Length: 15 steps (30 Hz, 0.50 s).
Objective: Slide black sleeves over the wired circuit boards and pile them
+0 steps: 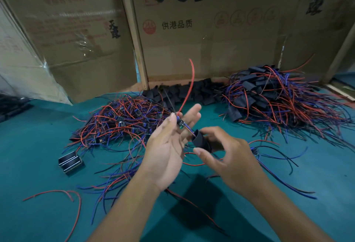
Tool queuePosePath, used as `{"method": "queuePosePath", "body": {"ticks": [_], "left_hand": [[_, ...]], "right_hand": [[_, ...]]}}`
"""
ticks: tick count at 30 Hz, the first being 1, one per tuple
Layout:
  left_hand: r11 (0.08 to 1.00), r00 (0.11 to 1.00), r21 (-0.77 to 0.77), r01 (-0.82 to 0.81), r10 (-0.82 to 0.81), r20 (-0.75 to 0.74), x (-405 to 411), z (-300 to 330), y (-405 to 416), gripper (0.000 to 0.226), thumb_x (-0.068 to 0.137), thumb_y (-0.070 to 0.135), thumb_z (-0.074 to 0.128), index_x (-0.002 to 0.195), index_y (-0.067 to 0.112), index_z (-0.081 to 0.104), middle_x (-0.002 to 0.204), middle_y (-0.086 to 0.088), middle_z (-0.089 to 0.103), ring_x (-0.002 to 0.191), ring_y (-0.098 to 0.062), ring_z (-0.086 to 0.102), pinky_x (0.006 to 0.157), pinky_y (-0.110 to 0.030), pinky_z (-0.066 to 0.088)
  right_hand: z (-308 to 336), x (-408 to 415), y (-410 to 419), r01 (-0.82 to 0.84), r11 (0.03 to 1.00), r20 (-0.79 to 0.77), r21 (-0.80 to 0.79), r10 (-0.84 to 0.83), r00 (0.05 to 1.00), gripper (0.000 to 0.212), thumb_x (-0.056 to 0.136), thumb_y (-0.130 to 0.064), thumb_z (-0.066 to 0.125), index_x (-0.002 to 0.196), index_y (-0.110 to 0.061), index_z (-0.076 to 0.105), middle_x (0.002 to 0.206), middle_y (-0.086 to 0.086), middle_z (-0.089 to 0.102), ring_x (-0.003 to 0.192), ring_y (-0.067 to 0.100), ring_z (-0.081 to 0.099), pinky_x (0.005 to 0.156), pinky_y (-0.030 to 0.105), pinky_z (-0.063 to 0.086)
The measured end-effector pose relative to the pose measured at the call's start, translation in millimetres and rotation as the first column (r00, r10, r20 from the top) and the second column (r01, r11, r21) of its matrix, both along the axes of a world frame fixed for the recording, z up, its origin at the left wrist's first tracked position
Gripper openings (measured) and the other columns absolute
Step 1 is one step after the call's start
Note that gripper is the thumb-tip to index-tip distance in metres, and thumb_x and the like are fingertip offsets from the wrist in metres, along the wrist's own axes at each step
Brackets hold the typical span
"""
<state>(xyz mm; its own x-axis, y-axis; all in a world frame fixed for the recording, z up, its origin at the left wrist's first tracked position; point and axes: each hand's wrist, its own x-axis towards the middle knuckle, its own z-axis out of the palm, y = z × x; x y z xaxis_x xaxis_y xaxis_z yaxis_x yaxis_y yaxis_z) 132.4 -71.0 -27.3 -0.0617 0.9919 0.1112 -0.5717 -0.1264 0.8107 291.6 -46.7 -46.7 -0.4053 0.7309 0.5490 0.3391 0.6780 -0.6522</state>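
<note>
A wired board [180,122] is pinched in the left hand [169,145], a black sleeve [199,140] in the right hand [226,155]. Its wires are just entering. A sleeved pile [269,95] is stacked at the tabletop's far right; many bare boards [123,122] are left.

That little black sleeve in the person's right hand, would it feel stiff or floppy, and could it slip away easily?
Probably soft but springy: the black sleeve holds its mouth open in the right hand, while loose ones in the sleeve heap lie flattened. Likely very light, since fingertips alone carry it. Its surface looks smooth, so it might slip from a loose grip.
</note>
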Motion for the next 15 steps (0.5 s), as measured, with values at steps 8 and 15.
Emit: {"method": "queuePosePath", "body": {"ticks": [8,15], "left_hand": [[0.996,0.989,0.027,0.089,-0.085,-0.125,9.1,-10.6,-4.8,0.024,0.101,0.025,0.041,0.117,0.009,0.043,0.14,-0.009,0.059,0.122,-0.025,0.042,0.089,-0.035,0.032],[0.995,0.993,0.068,0.074,-0.067,-0.096,14.4,-14.1,-2.6,0.026,0.097,0.025,0.043,0.115,0.006,0.04,0.138,-0.011,0.06,0.117,-0.017,0.06,0.094,-0.027,0.047]], "right_hand": [[5.0,5.6,1.8,0.029,0.999,-0.019,0.026,-0.028,0.999,0.032,0.082,-0.021,0.075,0.112,-0.021,0.064,0.094,-0.015,0.069,0.083,0.004,0.063,0.076,0.014,0.047],[2.5,6.8,2.5,0.046,0.993,0.076,0.109,-0.054,0.996,0.035,0.086,-0.022,0.071,0.119,-0.02,0.062,0.102,-0.008,0.067,0.086,0.009,0.057,0.075,0.027,0.048]]}}
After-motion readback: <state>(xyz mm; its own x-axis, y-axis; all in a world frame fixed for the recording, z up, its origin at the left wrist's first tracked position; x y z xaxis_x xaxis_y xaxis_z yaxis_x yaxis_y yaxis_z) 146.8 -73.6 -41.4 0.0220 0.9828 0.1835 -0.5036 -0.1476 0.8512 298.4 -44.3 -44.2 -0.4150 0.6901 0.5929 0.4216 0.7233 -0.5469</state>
